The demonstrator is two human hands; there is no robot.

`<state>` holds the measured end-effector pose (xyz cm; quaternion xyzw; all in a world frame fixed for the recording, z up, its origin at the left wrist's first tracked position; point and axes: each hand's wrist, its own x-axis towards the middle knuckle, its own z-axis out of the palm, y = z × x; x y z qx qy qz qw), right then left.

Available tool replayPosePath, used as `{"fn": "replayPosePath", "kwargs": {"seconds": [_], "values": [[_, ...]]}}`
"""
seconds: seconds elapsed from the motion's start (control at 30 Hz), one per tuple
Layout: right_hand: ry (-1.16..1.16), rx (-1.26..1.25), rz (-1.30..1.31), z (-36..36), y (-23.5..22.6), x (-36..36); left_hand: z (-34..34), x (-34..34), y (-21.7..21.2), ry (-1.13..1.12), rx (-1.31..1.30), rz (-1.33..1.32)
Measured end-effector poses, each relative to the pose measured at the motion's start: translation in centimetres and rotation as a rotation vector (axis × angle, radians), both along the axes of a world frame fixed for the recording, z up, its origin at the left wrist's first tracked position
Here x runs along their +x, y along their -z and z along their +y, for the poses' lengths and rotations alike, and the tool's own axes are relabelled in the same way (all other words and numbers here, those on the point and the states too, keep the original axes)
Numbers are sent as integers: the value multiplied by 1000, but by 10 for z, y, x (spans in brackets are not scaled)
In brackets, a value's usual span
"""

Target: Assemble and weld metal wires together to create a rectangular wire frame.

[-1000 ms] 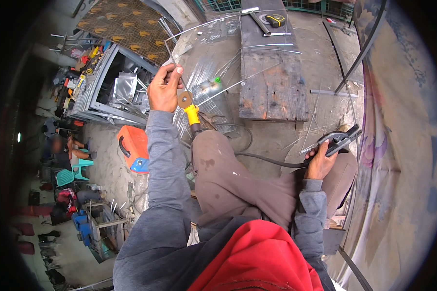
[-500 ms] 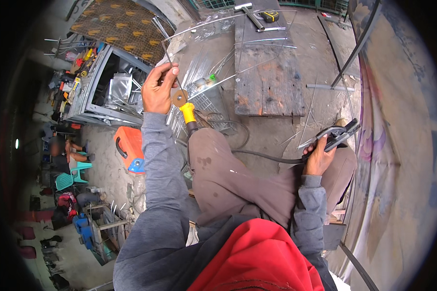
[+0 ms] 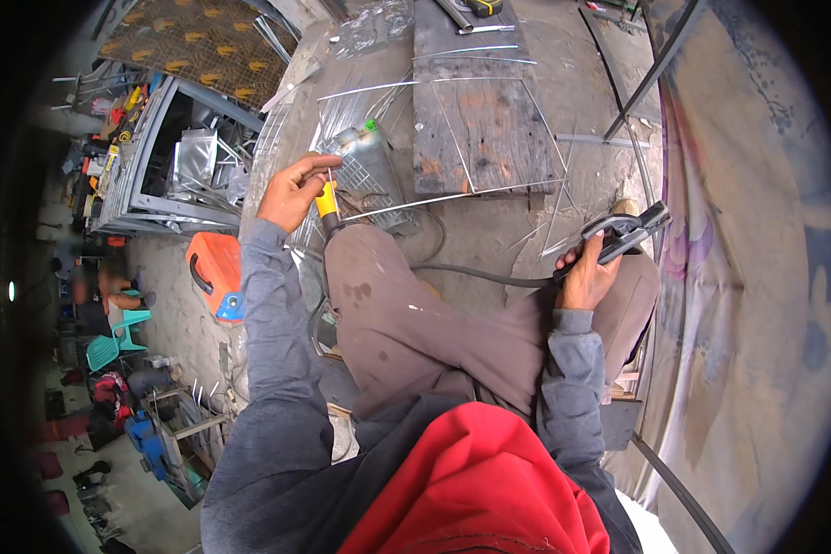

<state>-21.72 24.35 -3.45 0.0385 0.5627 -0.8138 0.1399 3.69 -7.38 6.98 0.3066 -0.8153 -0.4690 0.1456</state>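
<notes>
Nearest, a red hood [image 3: 475, 485] and grey sleeves fill the lower part of the view, with brown-trousered knees drawn up above them. The right hand [image 3: 586, 272] rests on the right knee, its fingers wrapped tight around the handle of a black welding electrode holder [image 3: 623, 233], whose clamp end juts up and right past the knuckles; a dark cable [image 3: 485, 273] trails from it leftward across the floor. The left hand [image 3: 291, 192] is raised beyond the left knee, fingers curled around a thin metal rod [image 3: 331, 175], just beside a yellow-handled tool [image 3: 327, 199] that touches the hand's right side. Just past that hand lies a wire mesh panel [image 3: 365, 175]. Farther off, a thin wire frame [image 3: 489, 138] sits over a worn wooden board [image 3: 475, 120]. An orange welding machine [image 3: 214, 268] stands on the floor to the left.
</notes>
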Motion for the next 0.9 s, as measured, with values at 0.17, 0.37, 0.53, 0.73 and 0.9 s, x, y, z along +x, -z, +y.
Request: {"fn": "replayPosePath", "kwargs": {"seconds": [0.17,0.37,0.53,0.73,0.9], "values": [[-20,9,1,-3,1,1,-24,-29,69,-73,74,-150],[-14,24,-2,0,2,-1,-26,-77,124,-141,232,-73],[-24,31,20,0,0,-1,-26,-98,133,-230,143,-5],[-29,82,-8,0,-1,1,-39,-112,141,-228,213,-113],[23,98,62,1,-2,2,-45,-114,144,-277,160,-138]]}}
